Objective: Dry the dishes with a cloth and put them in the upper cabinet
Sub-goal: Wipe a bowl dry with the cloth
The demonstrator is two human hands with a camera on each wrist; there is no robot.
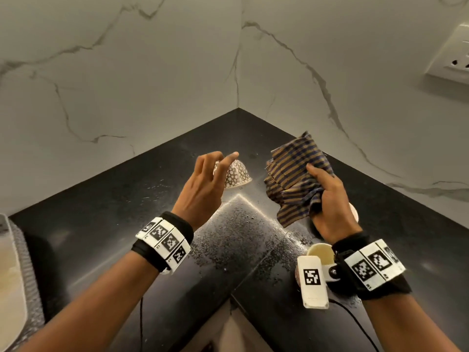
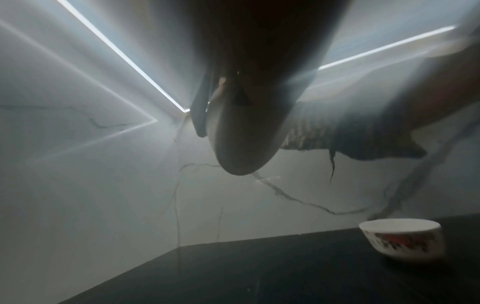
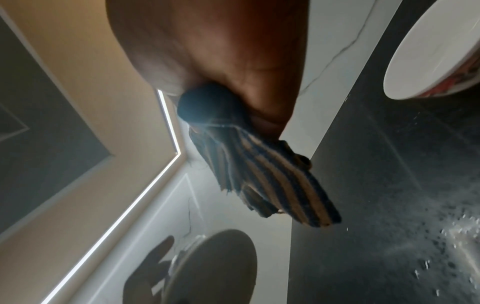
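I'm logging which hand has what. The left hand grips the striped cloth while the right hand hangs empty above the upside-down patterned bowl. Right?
Hands are swapped. The head view shows the right hand gripping the striped cloth, while the left hand hangs empty above the upside-down patterned bowl.

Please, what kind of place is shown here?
Most likely a home kitchen corner: a wet black countertop, marble-look wall tiles, a wall socket, and a patterned bowl lying upside down.

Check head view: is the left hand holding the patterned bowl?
No. The left hand hovers open above the patterned bowl, which sits upside down on the countertop.
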